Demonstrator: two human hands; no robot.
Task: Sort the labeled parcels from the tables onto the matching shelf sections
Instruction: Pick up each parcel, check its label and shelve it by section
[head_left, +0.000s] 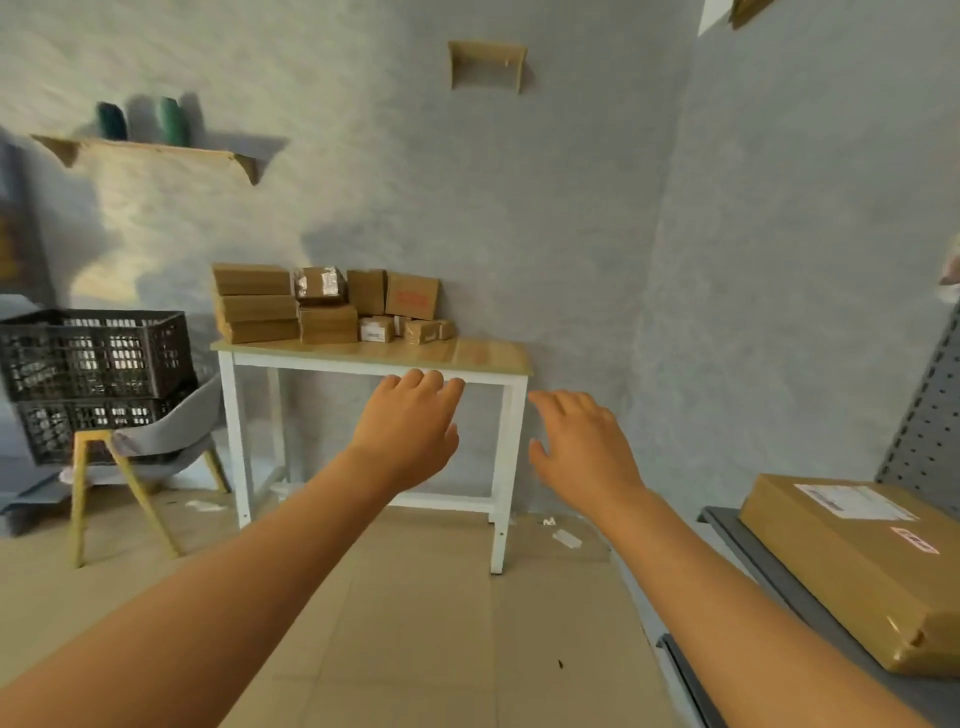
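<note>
Both hands are held out empty at the centre of the frame, the left hand (410, 428) and the right hand (582, 449) with fingers spread and nothing gripped. Behind them, stacked parcels (322, 304) are seen on the white table (483, 358). One large parcel (862, 566) lies on the grey shelf (779, 587) at lower right.

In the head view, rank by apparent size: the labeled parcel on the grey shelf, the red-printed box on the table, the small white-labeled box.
1. Labeled parcel, though nearness inflates it.
2. Red-printed box.
3. White-labeled box.
</note>
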